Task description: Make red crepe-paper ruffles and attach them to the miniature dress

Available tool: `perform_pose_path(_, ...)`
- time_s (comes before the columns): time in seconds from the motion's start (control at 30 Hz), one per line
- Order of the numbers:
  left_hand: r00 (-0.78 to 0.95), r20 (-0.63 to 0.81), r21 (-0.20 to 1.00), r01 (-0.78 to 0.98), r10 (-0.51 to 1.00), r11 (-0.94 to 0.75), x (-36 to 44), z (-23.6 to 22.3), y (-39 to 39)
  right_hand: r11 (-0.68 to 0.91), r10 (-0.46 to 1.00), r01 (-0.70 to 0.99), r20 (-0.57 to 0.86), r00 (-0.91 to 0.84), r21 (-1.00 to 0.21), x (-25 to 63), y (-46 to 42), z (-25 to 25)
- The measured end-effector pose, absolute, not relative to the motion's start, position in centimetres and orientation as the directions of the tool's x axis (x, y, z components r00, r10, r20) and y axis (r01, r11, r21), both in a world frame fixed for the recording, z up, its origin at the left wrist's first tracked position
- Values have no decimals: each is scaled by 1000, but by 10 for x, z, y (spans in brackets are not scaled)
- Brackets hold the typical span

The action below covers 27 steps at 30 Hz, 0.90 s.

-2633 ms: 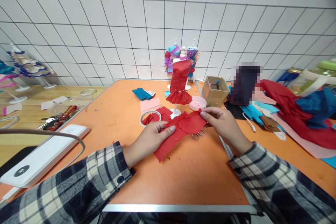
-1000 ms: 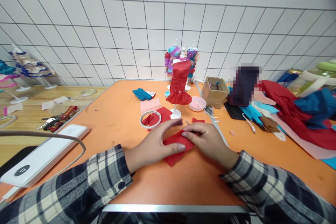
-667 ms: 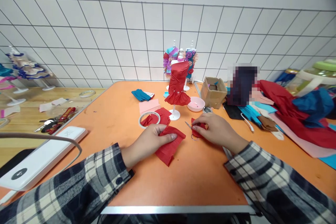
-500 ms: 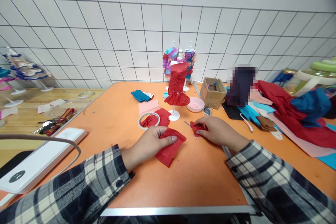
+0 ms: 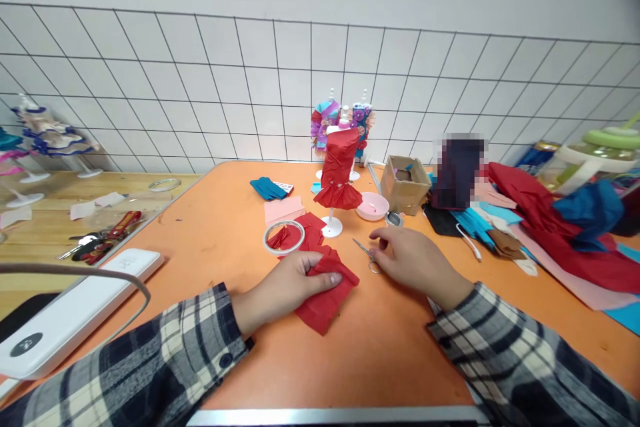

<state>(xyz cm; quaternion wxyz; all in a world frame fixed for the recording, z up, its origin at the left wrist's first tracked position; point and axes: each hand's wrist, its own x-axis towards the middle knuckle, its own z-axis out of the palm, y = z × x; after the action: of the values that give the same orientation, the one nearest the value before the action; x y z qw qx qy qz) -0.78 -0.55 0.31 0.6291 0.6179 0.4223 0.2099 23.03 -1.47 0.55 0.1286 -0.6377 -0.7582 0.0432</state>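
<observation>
"Since the left hand (image 5: 287, 287) has something, how are its fingers set?"

"Thumb on top, the others mostly hidden beneath, pinching a crumpled red sheet (image 5: 327, 307). It spreads out past the thumb tip and hangs down below it."

"Where is that, going by the red dress (image 5: 341, 163) on its stand?"

"In front of the dress, nearer the person."

"And the right hand (image 5: 413, 259)?"

"In front of the dress and to its right. Its fingers are loosely curled, with thumb and forefinger apart and a gap between them."

"What's by those fingertips?"

"Small scissors (image 5: 364, 250), in front of the dress, blades pointing towards its stand. I can't tell whether the fingers touch them."

"Anything closer to the dress?"

"Just right of it, a pink bowl (image 5: 373, 207); in front and to its left, a tape ring (image 5: 265, 241)."
</observation>
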Motion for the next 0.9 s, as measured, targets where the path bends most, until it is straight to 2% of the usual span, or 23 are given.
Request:
perform_pose_path(0.1, 484, -311, 949, 197, 818, 244, -8, 2, -3, 191, 980, 980, -51, -194, -65, 231, -14, 6)
perform_pose_path(0.17, 468, -336, 942, 158, 817, 296, -8, 0, -2, 203, 974, 979, -106, -202, 4, 228, -16, 5)
perform_pose_path(0.27, 479, -340, 935, 81, 809, 345, -9, -2, -1, 175, 980, 983, -105, -168, 55, 222, -21, 4)
perform_pose_path(0.4, 529, -317, 919, -33, 787, 393, -12, -4, 0, 112, 993, 993, -43, -111, 31, 221, -24, 7)
perform_pose_path(0.47, 546, -308, 906, -83, 779, 416, -13, -4, 1, 90, 996, 994, -4, -90, -65, 222, -22, 8)
perform_pose_path(0.5, 547, -301, 898, -115, 781, 426, -13, -3, 1, 97, 995, 984, 11, -96, -151, 222, -21, 7)
perform_pose_path(0.57, 538, -285, 874, -195, 793, 446, -13, -1, 1, 119, 991, 908, -2, -131, -401, 221, -18, 6)
perform_pose_path(0.63, 531, -273, 840, -275, 802, 468, -13, 1, 2, 46, 979, 725, -112, -168, -687, 221, -16, 4)
perform_pose_path(0.7, 524, -264, 819, -322, 810, 475, -13, 1, 3, -107, 939, 457, -241, -246, -883, 222, -17, 3)
perform_pose_path(0.77, 500, -254, 825, -335, 828, 455, -13, 1, 4, -227, 857, 155, -273, -438, -961, 225, -20, 3)
perform_pose_path(0.8, 488, -250, 834, -331, 837, 442, -13, 1, 4, -276, 789, 21, -239, -565, -961, 226, -22, 2)
perform_pose_path(0.9, 479, -256, 849, -303, 839, 432, -13, 1, 5, -402, 571, -198, -76, -818, -894, 229, -28, 1)
